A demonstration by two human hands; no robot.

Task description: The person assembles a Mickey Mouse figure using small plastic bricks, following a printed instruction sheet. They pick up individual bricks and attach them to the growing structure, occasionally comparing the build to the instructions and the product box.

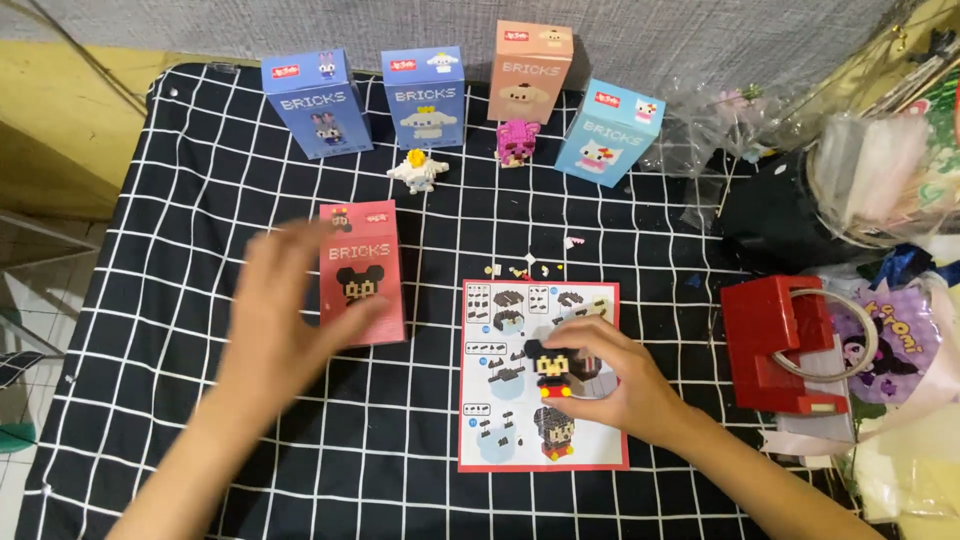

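Note:
My right hand [615, 375] grips a small brick-built figure [552, 368] with black ears, a tan face and red base, holding it over a red-bordered instruction sheet [500, 440]. My left hand [285, 315] is blurred, fingers spread, hovering beside and partly over a red box [365, 265] that lies flat on the black checked cloth [200, 200]. A few tiny loose bricks [525, 268] lie just above the sheet.
Three blue boxes [318, 103] [424, 96] [608, 132] and a peach box [530, 70] stand along the back, with a white figure [418, 168] and a pink figure [516, 140] before them. A red brick-built piece [775, 340] and plastic bags [880, 170] crowd the right side.

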